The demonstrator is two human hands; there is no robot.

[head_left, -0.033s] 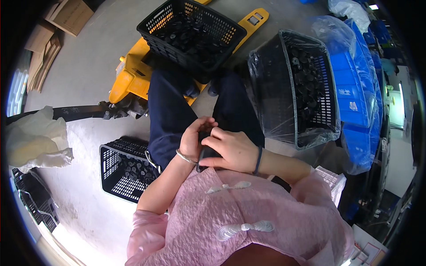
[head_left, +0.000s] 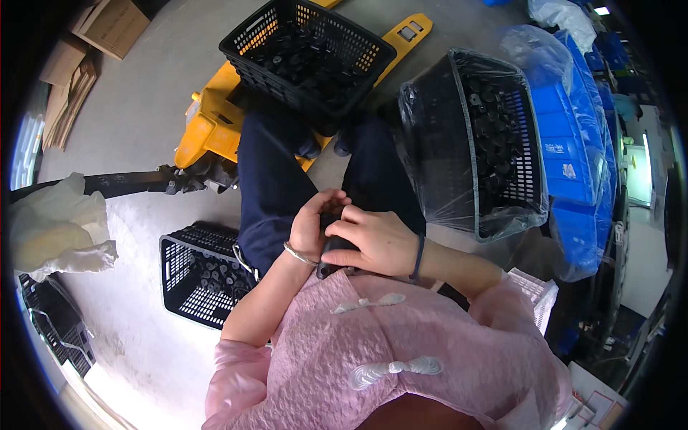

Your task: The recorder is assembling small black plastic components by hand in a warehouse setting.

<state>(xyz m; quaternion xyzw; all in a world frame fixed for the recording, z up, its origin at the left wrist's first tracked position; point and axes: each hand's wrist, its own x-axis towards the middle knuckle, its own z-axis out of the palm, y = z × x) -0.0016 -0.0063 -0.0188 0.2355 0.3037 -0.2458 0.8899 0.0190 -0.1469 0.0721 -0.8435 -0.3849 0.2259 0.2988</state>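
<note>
In my lap, both hands are closed around a dark, smooth object [head_left: 334,252], mostly hidden by my fingers; its rounded lower end shows by the pink top, and its kind cannot be made out. My left hand [head_left: 309,228], with a silver bangle at the wrist, curls along its left side. Over its right side lies my right hand [head_left: 378,242], fingers bent and thumb pressed across it. A dark band circles the right wrist. Beyond my knees, a black plastic crate [head_left: 287,86] of black parts rests on a yellow pallet jack [head_left: 215,129].
At right stands a plastic-wrapped black crate [head_left: 441,154] of black round parts, beside stacked blue bins [head_left: 566,143]. Another black crate [head_left: 168,276] with similar parts is on the floor at left. Crumpled whitish wrapping [head_left: 61,229] and cardboard boxes [head_left: 111,29] are farther left.
</note>
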